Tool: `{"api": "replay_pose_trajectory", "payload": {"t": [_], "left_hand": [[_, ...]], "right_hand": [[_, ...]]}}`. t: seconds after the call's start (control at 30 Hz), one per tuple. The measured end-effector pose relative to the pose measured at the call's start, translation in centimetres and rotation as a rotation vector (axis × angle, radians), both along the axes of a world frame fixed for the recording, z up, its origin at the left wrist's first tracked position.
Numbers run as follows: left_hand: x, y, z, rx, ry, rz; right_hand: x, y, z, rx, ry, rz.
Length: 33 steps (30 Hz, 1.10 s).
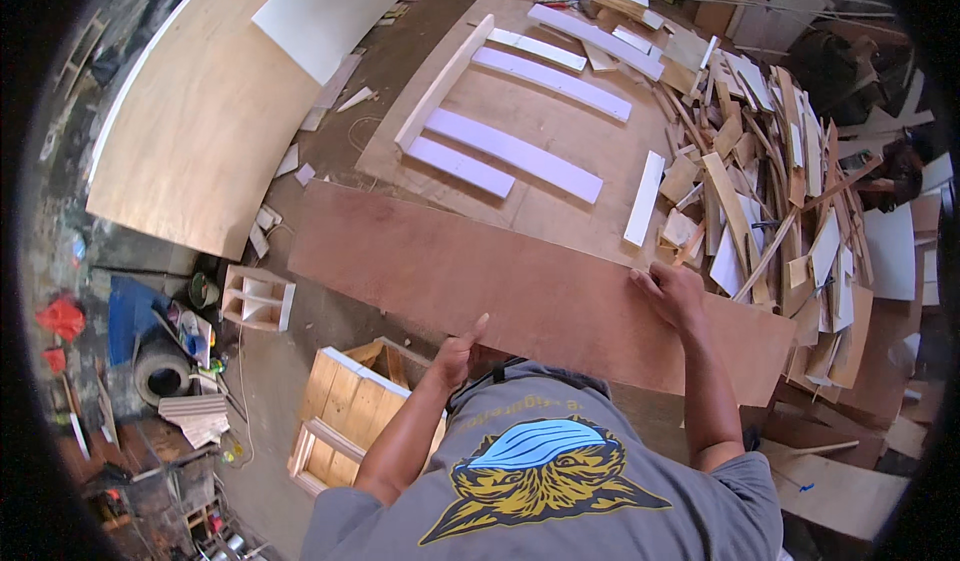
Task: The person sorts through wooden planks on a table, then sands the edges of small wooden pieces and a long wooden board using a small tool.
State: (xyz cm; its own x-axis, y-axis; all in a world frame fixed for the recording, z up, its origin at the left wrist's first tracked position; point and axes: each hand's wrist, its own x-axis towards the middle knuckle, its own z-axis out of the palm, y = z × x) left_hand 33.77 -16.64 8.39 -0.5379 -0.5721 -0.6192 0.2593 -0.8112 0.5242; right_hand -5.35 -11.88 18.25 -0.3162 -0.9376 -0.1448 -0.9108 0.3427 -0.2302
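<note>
A long reddish-brown plywood board (540, 281) lies across in front of me, its near edge close to my body. My left hand (457, 359) grips that near edge, thumb on top and fingers hidden underneath. Farther right, my right hand (672, 296) is closed over the far edge, with its fingertips hidden. Beyond the board is a broad wooden work surface (540, 121). Several pale lilac strips (515, 156) lie on it in rows, some meeting a long pale side piece (445, 81) on the left. A short white strip (644, 199) sits nearer the board.
A heap of wood offcuts (740, 151) crowds the right side. Large plywood sheets (200, 111) lean at the far left. By my left arm stands a wooden cabinet frame (345, 401), with a small divided box (258, 299) and a tyre (162, 376) farther left.
</note>
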Motion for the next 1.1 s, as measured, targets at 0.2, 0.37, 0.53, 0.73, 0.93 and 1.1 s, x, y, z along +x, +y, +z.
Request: {"api": "replay_pose_trajectory", "payload": {"t": [0.2,0.37,0.53,0.73,0.93,1.1], "left_hand": [[1.8,-9.3,0.1,-0.032,0.008,-0.187],[3.0,-17.8,1.1,-0.079,-0.040,-0.160],[7.9,-25.2,1.3,-0.057,-0.106,-0.143],[15.6,-31.8,-0.6,-0.125,-0.015,-0.124],[23.5,-40.5,0.2,-0.112,0.165,-0.133],[32.6,-48.8,-0.8,-0.150,0.175,-0.168]], "right_hand": [[1.0,-6.3,-0.1,-0.080,0.038,-0.023],[2.7,-14.0,0.4,-0.066,0.025,-0.057],[6.8,-22.9,0.7,-0.150,0.040,0.015],[13.9,-32.0,3.3,-0.251,0.087,0.118],[24.7,-39.9,7.8,-0.226,0.177,0.059],[34.5,-45.3,9.0,-0.281,0.295,0.061]]}}
